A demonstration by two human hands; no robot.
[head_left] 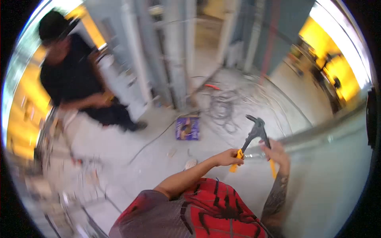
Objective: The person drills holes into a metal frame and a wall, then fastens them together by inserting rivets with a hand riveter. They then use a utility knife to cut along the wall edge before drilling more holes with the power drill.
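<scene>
Between my hands is a stud crimper (256,131), a grey plier-like tool with two long arms and yellow grips. Its head points up and away from me, and its arms are spread apart. My left hand (230,158) is closed round the left arm by the yellow grip, part of which sticks out below the fist. On the other side my right hand (276,152) is wrapped round the right arm, with the yellow grip showing beneath it. Nothing can be made out in the tool's jaws.
A person in dark clothes (71,75) stands at the left beside metal studs (174,59). A purple package (187,128) and coiled cable (224,113) lie on the floor. A pale panel or ledge (325,170) runs along my right. Tools and scraps lie lower left, blurred.
</scene>
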